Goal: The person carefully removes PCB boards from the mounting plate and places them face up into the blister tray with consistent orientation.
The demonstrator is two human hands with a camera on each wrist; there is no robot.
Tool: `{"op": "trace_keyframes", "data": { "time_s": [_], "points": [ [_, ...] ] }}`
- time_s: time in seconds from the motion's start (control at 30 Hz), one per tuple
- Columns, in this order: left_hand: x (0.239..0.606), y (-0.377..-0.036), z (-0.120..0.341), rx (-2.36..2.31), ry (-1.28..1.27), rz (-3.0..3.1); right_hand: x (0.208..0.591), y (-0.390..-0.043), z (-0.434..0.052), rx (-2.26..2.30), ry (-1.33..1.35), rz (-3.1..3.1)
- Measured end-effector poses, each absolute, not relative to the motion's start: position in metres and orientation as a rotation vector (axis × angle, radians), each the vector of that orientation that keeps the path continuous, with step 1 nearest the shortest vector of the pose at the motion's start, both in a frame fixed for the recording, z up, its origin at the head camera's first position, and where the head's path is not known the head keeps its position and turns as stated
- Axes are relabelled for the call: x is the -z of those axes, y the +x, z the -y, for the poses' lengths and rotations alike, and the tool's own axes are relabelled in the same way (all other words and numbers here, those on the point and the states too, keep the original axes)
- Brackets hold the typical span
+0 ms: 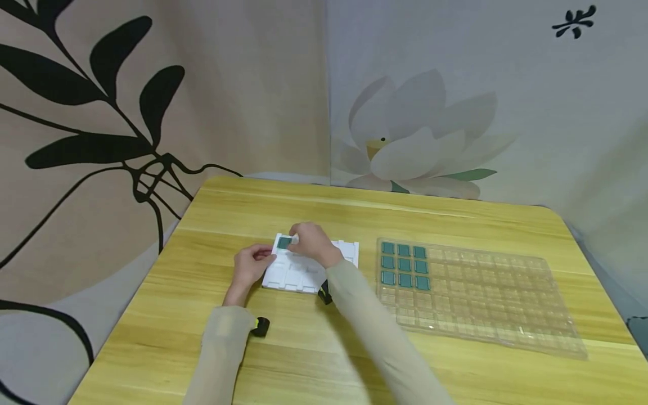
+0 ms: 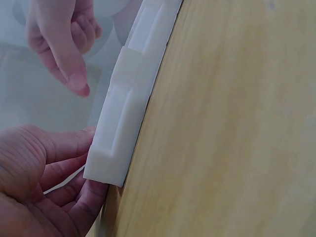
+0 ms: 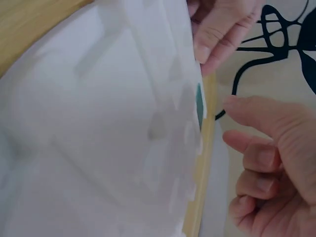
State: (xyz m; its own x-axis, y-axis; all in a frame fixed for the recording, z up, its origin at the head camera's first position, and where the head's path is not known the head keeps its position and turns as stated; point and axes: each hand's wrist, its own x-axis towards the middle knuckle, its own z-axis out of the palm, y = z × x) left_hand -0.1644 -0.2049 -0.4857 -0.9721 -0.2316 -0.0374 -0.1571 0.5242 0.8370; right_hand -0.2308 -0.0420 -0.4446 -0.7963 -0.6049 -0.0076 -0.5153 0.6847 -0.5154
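Observation:
A white plastic tray (image 1: pixel 288 275) with moulded recesses lies on the table, and a dark green square piece (image 1: pixel 284 242) sits in its far left corner. My left hand (image 1: pixel 251 264) holds the tray's left edge; thumb at the rim and fingers against the side show in the left wrist view. Over the tray, my right hand (image 1: pixel 313 242) hovers just beside the green piece. In the right wrist view its thumb and index finger stand apart with nothing between them, the other fingers loosely curled. Only a sliver of the green piece (image 3: pixel 199 106) shows there.
To the right, a clear plastic tray (image 1: pixel 486 298) with rows of small compartments lies on the wooden table (image 1: pixel 304 360). Several green square pieces (image 1: pixel 404 264) fill compartments at its far left. A patterned curtain (image 1: pixel 263 84) hangs behind the table.

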Motion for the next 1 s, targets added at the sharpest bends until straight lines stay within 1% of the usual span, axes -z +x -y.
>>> {"op": "trace_keyframes", "data": {
  "time_s": [0.57,1.0],
  "points": [
    [0.484,-0.164,0.204,1.434,0.37,2.7,0.46,-0.236,0.063,0.67,-0.735,-2.73],
    [0.485,-0.164,0.205,1.434,0.352,2.693,0.46,-0.234,0.063,0.682,-0.746,-2.75]
  ]
}}
